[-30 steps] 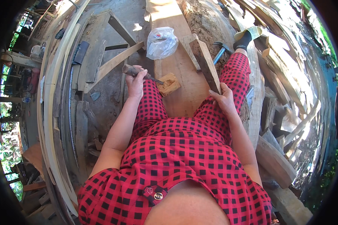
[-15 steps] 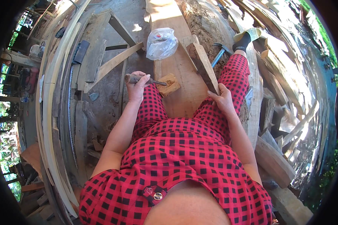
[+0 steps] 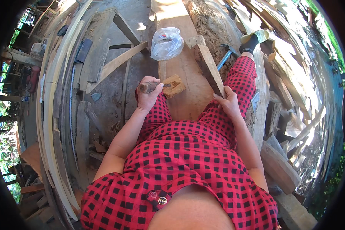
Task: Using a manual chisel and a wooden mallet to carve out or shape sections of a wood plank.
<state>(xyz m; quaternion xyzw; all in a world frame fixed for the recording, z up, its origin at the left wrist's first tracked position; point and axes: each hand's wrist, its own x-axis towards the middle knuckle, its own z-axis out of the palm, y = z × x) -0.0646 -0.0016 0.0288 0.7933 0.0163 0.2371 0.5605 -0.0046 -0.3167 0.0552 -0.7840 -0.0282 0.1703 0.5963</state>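
Two hands are at work here, both mine, and I sit astride a long pale plank (image 3: 188,73) with my red-and-black checked clothes filling the lower part of the view. My left hand (image 3: 148,94) is wrapped tight around the wooden handle of a chisel (image 3: 154,86), fingers closed all the way round it, the metal end pointing right and meeting a small chunk of wood (image 3: 173,86) that lies on the plank just above my left knee. My right hand (image 3: 229,102) rests on my right thigh with the fingers loosely spread, their tips touching the near end of a dark wedge-shaped board (image 3: 209,69) that lies aslant on the plank; the hand is not clamped on anything. Farther up the plank sits a clear plastic bag (image 3: 166,43), crumpled, just beyond the chunk and the wedge. A hammer (image 3: 227,55) lies on the ground beside my right leg, its head near my dark sock and the pale green sandal (image 3: 257,36). To my left, long curved strips of wood (image 3: 53,115) run along the ground, and to my right lies a heap of offcuts (image 3: 291,99).
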